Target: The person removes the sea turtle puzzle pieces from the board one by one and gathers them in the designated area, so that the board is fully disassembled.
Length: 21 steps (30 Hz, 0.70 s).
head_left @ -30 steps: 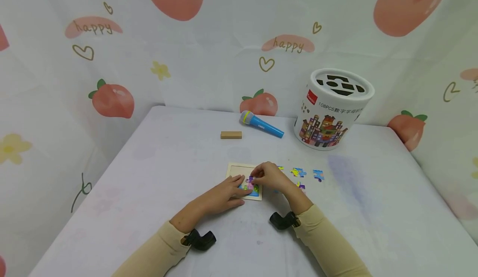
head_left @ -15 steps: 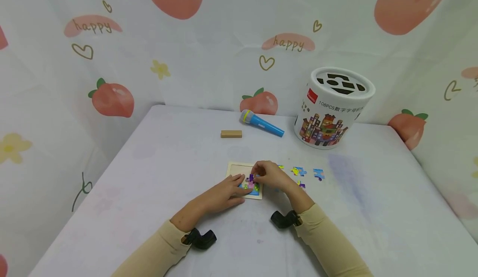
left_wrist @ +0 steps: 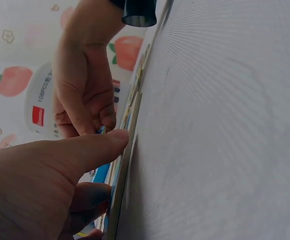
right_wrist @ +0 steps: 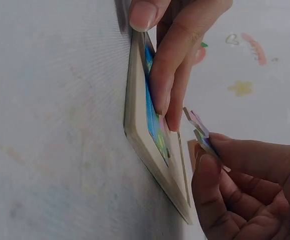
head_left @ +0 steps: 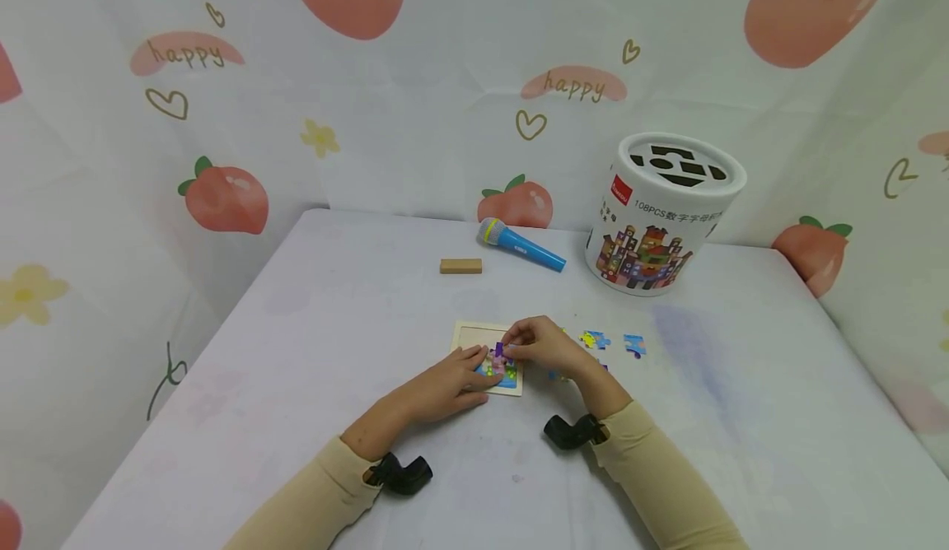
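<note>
My right hand pinches a purple and pink jigsaw piece between thumb and fingertips. In the right wrist view the piece is tilted and stands apart from the shallow wooden puzzle tray. My left hand rests on the tray's near left part, its fingers extended over the pieces and its thumb at the near edge. Blue, green and pink pieces lie fitted in the tray's near part, partly covered by the left fingers. Bare wood shows at the tray's far side.
Loose jigsaw pieces lie right of the tray, some partly hidden by the right hand; a blue piece lies farthest right. Behind are a small wooden block, a blue toy microphone and a big white bucket.
My right hand has moved slightly up and back, and the purple piece in its fingers has lifted and tilted over the tray. The left hand has stayed in place.
</note>
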Each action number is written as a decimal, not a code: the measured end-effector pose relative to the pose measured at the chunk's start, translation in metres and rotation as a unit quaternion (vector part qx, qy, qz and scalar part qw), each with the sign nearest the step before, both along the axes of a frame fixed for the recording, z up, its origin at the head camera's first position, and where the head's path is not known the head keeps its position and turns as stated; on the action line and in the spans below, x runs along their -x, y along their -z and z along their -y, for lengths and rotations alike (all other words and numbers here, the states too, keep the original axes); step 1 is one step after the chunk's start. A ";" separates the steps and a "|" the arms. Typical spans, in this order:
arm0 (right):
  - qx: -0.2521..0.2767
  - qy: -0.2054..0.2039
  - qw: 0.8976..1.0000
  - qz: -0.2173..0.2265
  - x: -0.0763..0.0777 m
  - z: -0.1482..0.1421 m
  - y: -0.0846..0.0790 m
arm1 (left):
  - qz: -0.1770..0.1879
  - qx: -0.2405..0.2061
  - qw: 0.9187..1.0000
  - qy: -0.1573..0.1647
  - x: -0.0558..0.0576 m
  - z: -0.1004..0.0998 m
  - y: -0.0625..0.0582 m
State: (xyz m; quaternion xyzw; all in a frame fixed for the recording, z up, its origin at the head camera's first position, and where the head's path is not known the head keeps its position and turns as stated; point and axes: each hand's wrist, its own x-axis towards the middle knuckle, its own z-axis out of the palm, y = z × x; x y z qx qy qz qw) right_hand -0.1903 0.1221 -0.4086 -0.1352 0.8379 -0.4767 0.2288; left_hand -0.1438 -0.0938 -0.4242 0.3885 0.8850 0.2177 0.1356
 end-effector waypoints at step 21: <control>-0.029 0.032 0.999 -0.009 -0.010 -0.049 -0.003 | 0.005 0.012 1.000 -0.009 -0.003 -0.001 -0.001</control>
